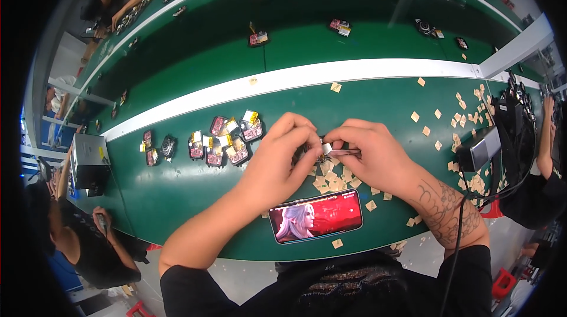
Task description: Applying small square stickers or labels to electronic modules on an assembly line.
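- Mid-frame, we pinch a small module (322,149) between both hands, above a heap of tan paper squares (332,180).
- Left hand (277,160) grips it closed; right hand (375,154) holds tweezers (345,153) against it.
- We judge a tab is being peeled or placed; next needs a steady tweezer tip.
- Finished modules (227,140) lie left on the green table (177,193); phone (316,215) below.

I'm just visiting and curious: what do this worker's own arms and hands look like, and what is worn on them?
Both hands, left hand and right hand, are bare, with no gloves. The forearms are bare too; black sleeves end near the elbows. A dark line tattoo marks the right forearm, and a thin black cable crosses it.
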`<move>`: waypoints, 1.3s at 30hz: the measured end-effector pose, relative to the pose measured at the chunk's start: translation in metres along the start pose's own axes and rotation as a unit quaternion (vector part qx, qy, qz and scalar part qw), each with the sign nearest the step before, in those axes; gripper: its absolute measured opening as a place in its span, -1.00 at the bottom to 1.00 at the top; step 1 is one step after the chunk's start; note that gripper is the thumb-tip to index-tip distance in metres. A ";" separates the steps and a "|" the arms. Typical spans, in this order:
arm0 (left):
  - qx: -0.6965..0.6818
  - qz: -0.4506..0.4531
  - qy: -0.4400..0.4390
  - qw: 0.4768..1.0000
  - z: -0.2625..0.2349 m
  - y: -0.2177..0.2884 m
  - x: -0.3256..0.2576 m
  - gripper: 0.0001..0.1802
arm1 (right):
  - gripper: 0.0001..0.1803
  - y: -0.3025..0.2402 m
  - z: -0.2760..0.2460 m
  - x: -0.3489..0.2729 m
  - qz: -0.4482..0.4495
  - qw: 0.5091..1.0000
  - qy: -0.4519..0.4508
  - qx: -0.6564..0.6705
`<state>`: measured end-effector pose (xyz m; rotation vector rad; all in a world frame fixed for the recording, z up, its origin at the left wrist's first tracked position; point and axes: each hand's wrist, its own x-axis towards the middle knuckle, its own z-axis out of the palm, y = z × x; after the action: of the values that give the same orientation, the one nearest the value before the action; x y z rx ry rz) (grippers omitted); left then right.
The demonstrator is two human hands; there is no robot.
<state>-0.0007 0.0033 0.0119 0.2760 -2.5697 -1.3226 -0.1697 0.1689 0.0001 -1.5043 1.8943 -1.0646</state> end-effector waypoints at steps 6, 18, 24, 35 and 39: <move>0.047 0.050 -0.050 0.996 -0.006 0.001 0.000 -0.78 | -0.72 0.001 0.000 0.001 -0.015 1.000 0.004 -0.006; 0.080 0.051 -0.007 0.995 -0.009 0.000 -0.005 -0.51 | -0.69 -0.005 0.000 -0.001 -0.019 0.999 0.011 -0.028; 0.078 0.055 -0.005 0.995 -0.005 -0.005 -0.009 -0.47 | -0.74 -0.016 0.007 0.002 -0.013 0.999 0.018 -0.050; 0.085 0.072 0.014 0.994 -0.002 -0.005 -0.010 -0.52 | -0.89 -0.025 0.007 0.007 0.011 0.997 0.051 -0.054; 0.096 0.084 0.029 0.991 0.003 -0.007 -0.012 -0.51 | -0.90 -0.022 0.003 -0.002 -0.015 0.997 0.051 -0.058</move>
<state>0.0101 0.0044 0.0031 0.1262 -2.6084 -0.9982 -0.1546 0.1684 0.0159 -1.5742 2.0412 -1.0791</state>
